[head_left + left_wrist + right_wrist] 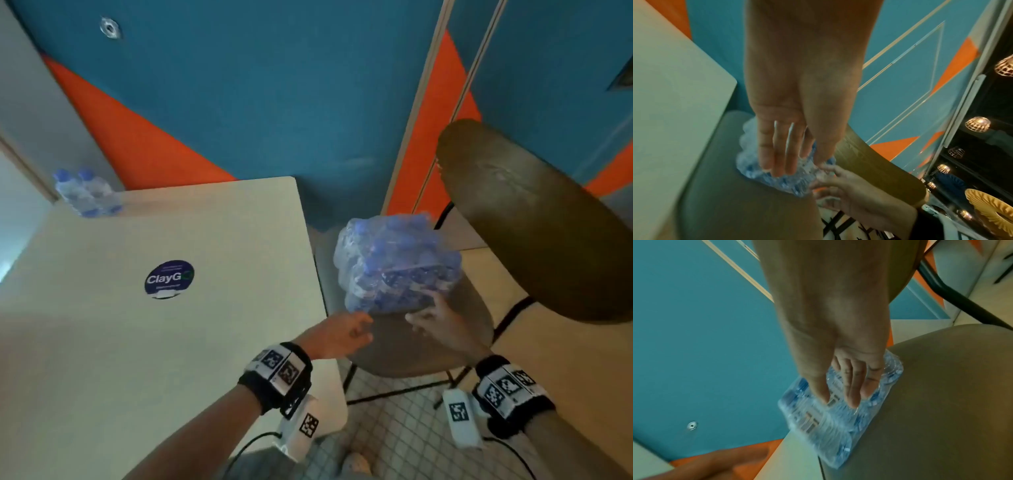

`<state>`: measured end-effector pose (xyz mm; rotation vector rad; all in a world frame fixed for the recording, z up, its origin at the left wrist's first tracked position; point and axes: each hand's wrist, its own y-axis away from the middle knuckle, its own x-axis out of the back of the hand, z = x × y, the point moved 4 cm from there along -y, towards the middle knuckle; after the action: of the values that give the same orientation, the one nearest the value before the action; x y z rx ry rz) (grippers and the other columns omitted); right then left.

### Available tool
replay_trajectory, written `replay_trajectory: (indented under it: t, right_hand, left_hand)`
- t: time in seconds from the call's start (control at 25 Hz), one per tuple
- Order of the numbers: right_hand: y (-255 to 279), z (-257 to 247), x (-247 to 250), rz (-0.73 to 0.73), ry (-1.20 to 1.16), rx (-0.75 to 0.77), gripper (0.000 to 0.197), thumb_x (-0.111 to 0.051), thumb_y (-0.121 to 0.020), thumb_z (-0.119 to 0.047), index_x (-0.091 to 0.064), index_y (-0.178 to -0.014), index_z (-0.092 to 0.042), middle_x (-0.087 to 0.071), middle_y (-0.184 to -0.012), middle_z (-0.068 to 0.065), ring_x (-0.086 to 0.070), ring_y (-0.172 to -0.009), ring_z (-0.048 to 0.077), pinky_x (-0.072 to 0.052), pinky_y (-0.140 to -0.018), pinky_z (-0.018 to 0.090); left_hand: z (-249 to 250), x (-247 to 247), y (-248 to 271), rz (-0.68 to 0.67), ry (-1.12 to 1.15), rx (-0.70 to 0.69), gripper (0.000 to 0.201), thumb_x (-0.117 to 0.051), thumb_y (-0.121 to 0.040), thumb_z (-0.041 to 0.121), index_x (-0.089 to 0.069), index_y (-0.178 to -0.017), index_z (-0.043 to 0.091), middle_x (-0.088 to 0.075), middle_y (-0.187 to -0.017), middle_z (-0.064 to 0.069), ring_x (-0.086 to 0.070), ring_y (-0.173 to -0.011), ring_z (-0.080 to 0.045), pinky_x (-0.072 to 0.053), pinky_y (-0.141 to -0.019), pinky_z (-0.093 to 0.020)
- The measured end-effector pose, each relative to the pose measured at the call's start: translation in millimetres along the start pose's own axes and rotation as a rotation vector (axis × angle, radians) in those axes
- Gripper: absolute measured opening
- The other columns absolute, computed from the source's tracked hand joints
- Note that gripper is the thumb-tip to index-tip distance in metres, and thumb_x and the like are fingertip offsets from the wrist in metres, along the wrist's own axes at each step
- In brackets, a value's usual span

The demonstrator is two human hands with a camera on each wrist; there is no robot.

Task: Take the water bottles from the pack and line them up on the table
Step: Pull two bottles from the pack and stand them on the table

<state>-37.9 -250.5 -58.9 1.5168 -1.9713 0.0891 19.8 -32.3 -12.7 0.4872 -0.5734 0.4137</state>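
A shrink-wrapped pack of blue-capped water bottles (397,263) (777,180) (824,423) stands on a brown chair seat (411,349) to the right of the table (137,359). My left hand (342,330) (781,154) reaches its straight fingers to the pack's near left corner and touches the wrap. My right hand (435,318) (846,386) lies with straight fingers against the pack's near right side. A few blue-capped bottles (85,195) stand together at the table's far left corner.
The chair's rounded backrest (534,222) rises to the right of the pack. A round dark sticker (169,279) lies on the tabletop. A blue and orange wall (274,102) stands behind. Tiled floor (404,431) and black chair legs show below the seat.
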Motion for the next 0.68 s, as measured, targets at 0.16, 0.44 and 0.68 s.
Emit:
replay_trajectory:
  t: [0.16,0.44,0.68]
  right_hand:
    - [-49.4,7.2,43.5,0.065,-0.063,0.041,0.076,-0.078,-0.074,-0.03,-0.034,-0.136,-0.025,-0.064,-0.12,0.004,-0.067,-0.095,0.026,-0.054,-0.066,0.036]
    - [-61.6,5.5,40.3,0.17,0.108,0.05,0.042,-0.075,-0.077,-0.03,-0.053,-0.113,-0.03,-0.067,-0.108,0.003,-0.064,-0.098,0.026,-0.054,-0.086,0.046]
    - [-18.9,4.0,39.0,0.239,0.188,0.211,0.062,-0.083,-0.068,-0.017,-0.055,-0.122,-0.009,-0.055,-0.123,0.012,-0.055,-0.105,0.028,-0.039,-0.084,0.028]
  left_hand:
    - [28.2,-21.3,-85.7,0.267,0.216,0.099,0.074,-0.056,-0.091,0.016,-0.009,-0.147,0.016,-0.062,-0.098,-0.021,-0.063,-0.081,-0.031,-0.052,-0.072,-0.036]
    - [18.0,-30.8,-138.5,0.639,0.108,0.27,0.063,-0.063,-0.082,0.045,-0.031,-0.135,0.032,-0.064,-0.119,-0.01,-0.064,-0.105,-0.032,-0.057,-0.084,-0.046]
    - [5.0,-39.7,-87.5,0.555,-0.075,0.023,0.064,-0.073,-0.071,0.047,-0.046,-0.128,0.034,-0.044,-0.124,-0.003,-0.056,-0.106,-0.018,-0.057,-0.087,-0.036]
